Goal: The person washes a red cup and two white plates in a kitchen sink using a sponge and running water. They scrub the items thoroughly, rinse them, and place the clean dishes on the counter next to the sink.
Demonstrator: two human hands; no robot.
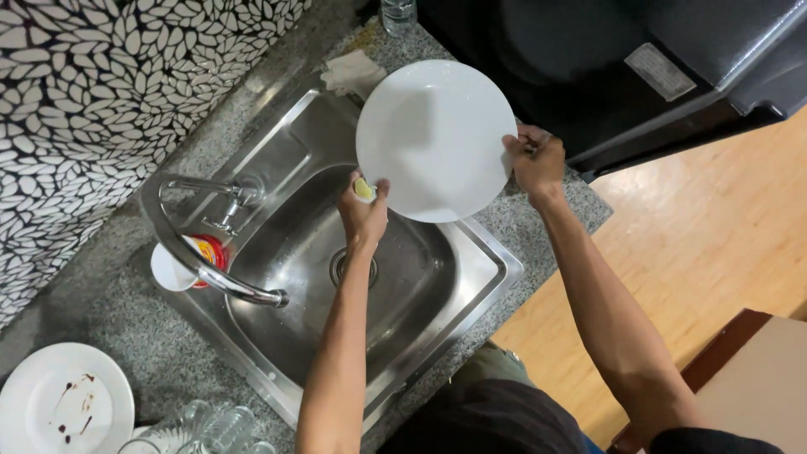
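Note:
A round white plate [435, 134] is held tilted over the steel sink [277, 160]. My right hand [535, 161] grips its right rim. My left hand [363, 212] is at the plate's lower left edge, closed on a small yellow sponge [363, 187] that touches the rim. Both forearms reach up from the bottom of the view.
A curved chrome tap [206, 269] arches over the basin, beside a red and white tub [187, 261]. A dirty white plate [65, 405] and upturned glasses [214, 427] sit at the lower left counter. A folded cloth [353, 72] lies behind the sink. A dark appliance [622, 59] stands at right.

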